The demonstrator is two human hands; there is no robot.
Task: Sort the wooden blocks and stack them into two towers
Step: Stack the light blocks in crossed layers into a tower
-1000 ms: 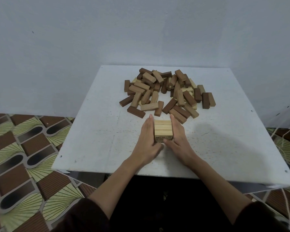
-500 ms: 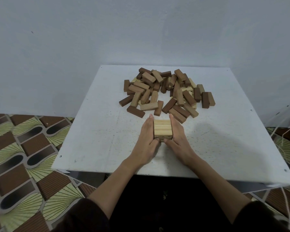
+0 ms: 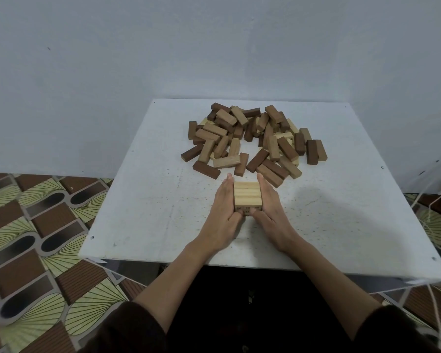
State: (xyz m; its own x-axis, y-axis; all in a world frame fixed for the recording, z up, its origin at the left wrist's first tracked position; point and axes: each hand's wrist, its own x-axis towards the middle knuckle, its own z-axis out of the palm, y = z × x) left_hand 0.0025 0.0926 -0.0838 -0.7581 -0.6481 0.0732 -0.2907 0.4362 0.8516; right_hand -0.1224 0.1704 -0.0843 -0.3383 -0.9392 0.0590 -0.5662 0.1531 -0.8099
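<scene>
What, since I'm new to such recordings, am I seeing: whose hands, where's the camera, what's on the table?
No machine here: a person works with bare hands, and the single camera sits on their head, looking forward and down. On the white table lies a loose pile of light and dark wooden blocks. Nearer the person stands a small stack of light blocks. The left hand and right hand press flat against its two sides, fingers straight, thumbs at its near face, likely squaring it up.

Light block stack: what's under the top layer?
On the front of the light block stack, block ends of a lower layer show. The left hand and right hand press its sides; thumbs cover the base, hiding the layer count.
</scene>
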